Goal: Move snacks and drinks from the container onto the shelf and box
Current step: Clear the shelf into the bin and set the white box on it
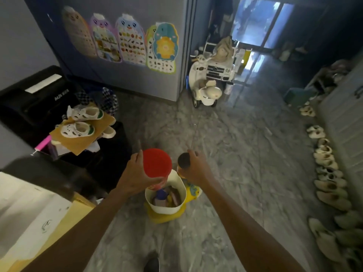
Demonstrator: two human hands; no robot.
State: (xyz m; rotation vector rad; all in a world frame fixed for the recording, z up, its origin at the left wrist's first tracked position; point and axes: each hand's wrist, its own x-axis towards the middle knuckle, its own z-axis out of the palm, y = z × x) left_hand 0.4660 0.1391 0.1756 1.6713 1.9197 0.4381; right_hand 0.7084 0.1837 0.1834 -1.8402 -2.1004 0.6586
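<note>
From the head view, the left hand is wrapped around a tall round snack canister with a red plastic lid, and the right hand grasps a small dark-capped drink bottle (its label is too blurred to read). Both items are held up, just above the white oval plastic container, which sits directly under the hands on a yellow plastic stool. Several coloured packets lie inside the container, so the task looks at an early or middle stage. These two items are lifted but not yet placed, and the packets below have yet to be moved.
</note>
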